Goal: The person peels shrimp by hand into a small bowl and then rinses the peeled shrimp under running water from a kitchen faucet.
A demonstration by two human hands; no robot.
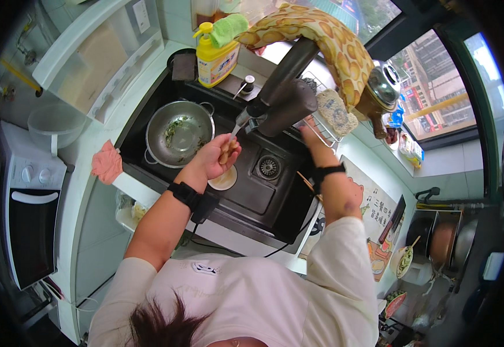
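My left hand (218, 157) is palm up under the faucet (241, 117), with its fingers curled around a small, knobbly, light brown piece (227, 152) that may be food. Water runs onto it. Just below that hand sits a small pale bowl (222, 180) in the black sink (252, 206). To its left a two-handled metal pot (180, 134) holds scraps of green leaves. My right hand (310, 129) reaches to the sink's far right corner, beside a wire rack (328, 130). It is blurred and partly hidden, so its grasp is unclear.
A sponge (336, 112) rests on the rack. Behind the sink stand a yellow pump bottle (217, 60) and a small dark bottle (247, 84). A knife (391, 221) lies on the printed board (377, 208) at right. A pink cloth (107, 163) hangs at the left edge.
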